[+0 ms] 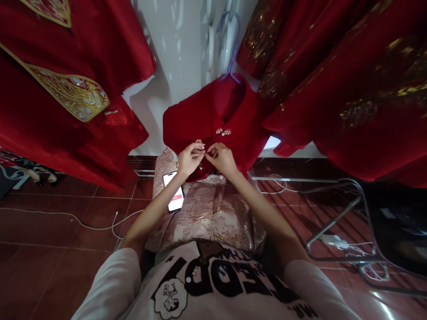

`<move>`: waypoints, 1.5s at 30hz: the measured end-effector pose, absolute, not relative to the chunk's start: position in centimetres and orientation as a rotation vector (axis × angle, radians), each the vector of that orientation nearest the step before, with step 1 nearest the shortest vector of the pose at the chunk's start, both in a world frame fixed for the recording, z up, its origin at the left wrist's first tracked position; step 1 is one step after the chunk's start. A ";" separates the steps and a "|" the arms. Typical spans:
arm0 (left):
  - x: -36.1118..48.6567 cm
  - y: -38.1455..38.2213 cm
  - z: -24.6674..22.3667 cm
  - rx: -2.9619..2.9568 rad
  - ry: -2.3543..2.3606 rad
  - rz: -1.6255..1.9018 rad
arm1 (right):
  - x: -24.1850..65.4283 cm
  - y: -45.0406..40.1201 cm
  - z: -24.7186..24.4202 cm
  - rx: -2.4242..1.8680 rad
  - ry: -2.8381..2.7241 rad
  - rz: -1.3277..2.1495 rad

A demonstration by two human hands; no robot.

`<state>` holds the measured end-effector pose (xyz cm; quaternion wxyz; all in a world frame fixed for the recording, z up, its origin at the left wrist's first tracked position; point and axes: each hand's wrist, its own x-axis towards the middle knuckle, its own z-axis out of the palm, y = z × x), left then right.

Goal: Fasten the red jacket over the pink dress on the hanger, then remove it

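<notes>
While a phone (174, 196) lies on pink brocade cloth (207, 213) nearest the person, the left hand (189, 159) and right hand (221, 158) meet beyond it, fingertips pinched on a pearl button (199, 142) of the red jacket (213, 124) hanging from a blue hanger (233, 49).

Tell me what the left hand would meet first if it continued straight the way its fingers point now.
Most likely the right hand. The left hand points across the front of the red jacket, and the two sets of fingertips almost touch at a pearl fastening; depth is unclear.

White wall (173, 53), dark red floor tiles (50, 222)
</notes>
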<state>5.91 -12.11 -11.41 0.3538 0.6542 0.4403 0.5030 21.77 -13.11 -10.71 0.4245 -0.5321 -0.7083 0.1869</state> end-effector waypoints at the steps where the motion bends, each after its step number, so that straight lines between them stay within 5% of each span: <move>1: 6.0 -12.1 -11.4 1.685 1.139 1.307 | 21.8 -13.1 -10.6 -1.308 -1.769 0.493; 12: 5.4 -12.1 -11.8 1.701 1.139 1.349 | 23.6 -14.0 -9.1 -1.202 -1.588 0.753; 35: 4.2 -11.5 -11.7 1.708 1.155 1.302 | 22.6 -13.7 -9.0 -1.258 -1.638 0.613; 45: 1.8 -15.0 -14.3 2.712 1.098 0.684 | 25.8 -14.6 -9.2 -1.678 -2.049 0.628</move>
